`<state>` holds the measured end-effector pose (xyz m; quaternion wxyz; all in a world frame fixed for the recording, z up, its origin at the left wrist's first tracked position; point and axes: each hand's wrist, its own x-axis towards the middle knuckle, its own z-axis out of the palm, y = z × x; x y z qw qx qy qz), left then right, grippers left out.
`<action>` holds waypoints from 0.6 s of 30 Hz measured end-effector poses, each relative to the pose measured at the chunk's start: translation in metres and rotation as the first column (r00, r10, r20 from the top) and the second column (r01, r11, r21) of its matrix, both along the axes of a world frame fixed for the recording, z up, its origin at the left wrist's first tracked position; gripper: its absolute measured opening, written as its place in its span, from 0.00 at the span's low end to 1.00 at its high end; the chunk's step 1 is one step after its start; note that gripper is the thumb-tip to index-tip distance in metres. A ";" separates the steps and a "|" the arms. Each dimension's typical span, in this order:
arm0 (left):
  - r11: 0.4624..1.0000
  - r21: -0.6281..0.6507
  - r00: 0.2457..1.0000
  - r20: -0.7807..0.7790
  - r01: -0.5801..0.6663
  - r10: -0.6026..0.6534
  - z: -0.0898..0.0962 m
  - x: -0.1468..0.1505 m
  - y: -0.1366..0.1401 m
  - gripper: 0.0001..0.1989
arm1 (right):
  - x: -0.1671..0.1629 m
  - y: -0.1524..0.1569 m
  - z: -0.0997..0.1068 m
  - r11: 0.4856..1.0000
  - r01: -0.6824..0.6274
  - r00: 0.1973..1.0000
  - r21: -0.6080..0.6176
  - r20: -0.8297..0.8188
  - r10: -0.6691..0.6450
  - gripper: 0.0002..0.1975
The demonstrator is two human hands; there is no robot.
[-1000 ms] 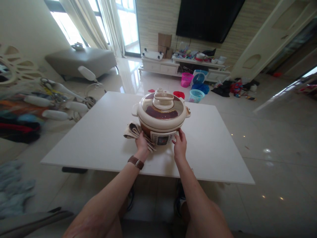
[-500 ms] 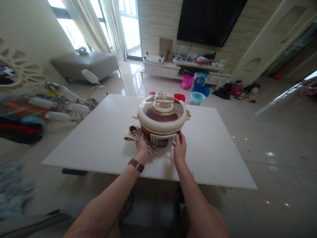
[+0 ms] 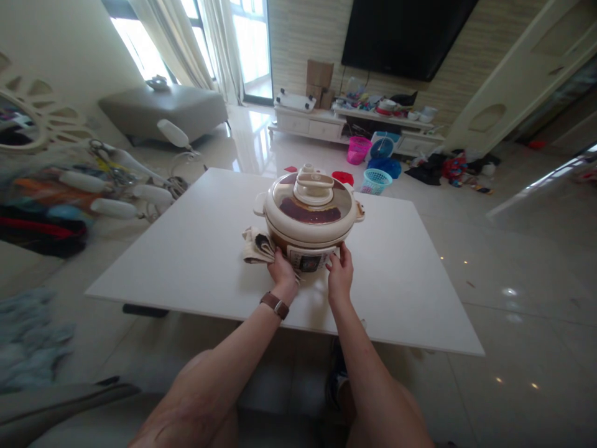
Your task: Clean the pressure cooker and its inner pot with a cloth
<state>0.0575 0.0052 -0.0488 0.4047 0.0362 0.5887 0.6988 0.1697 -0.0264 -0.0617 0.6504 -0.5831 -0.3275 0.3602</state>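
A cream and brown electric cooker (image 3: 310,239) with a see-through lid (image 3: 345,200) sits on the white table (image 3: 186,249). Dark brown shows through the lid, and a small panel faces me. My left hand (image 3: 283,274), with a brown watch band at the wrist, has a folded cloth (image 3: 255,247) in its grip. It presses against the lower front left of the cooker; part of the cloth is hidden behind the hand. On the front right, my right hand (image 3: 340,274) curls its fingers and thumb around the cooker's lower edge beside the panel.
Beyond the table stand a light blue basket (image 3: 377,182), a pink basket (image 3: 358,150) and a red container (image 3: 342,178). White lamp arms (image 3: 116,208) reach close to the table's left side. A low cabinet (image 3: 308,126) lines the far wall.
My left hand has shifted slightly right along the cooker's front, drawing the cloth with it. My right hand keeps its place on the cooker. The view has tilted a little.
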 end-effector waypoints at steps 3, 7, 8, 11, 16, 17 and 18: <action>1.000 -0.003 1.000 0.003 0.018 -0.018 0.002 -0.003 -0.001 0.13 | -0.001 -0.001 0.007 0.999 0.024 1.000 -0.041 -0.005 -0.025 0.35; 0.999 -0.026 0.999 0.015 0.045 -0.044 0.006 -0.007 -0.005 0.13 | 0.000 -0.002 0.009 1.000 0.021 0.999 0.011 0.027 -0.021 0.40; 0.998 -0.031 0.998 0.020 0.053 -0.052 0.007 -0.008 -0.005 0.13 | 0.001 -0.002 0.008 1.000 0.020 0.999 0.020 0.032 -0.020 0.41; 0.997 -0.024 0.997 0.031 0.070 -0.069 0.008 -0.010 -0.007 0.13 | 0.002 -0.002 0.005 0.999 0.015 0.999 0.037 0.034 -0.017 0.40; 0.999 -0.003 0.997 0.049 0.054 -0.054 0.008 -0.009 -0.005 0.12 | 0.002 -0.003 0.004 0.999 0.003 1.000 0.043 0.025 -0.004 0.40; 0.999 0.001 0.998 0.048 0.051 -0.051 0.008 -0.009 -0.005 0.12 | 0.002 -0.004 0.005 0.999 0.000 1.000 0.044 0.023 -0.001 0.40; 0.999 0.006 0.998 0.044 0.049 -0.049 0.007 -0.009 -0.004 0.12 | 0.002 -0.004 0.005 0.999 -0.002 1.000 0.044 0.020 0.001 0.41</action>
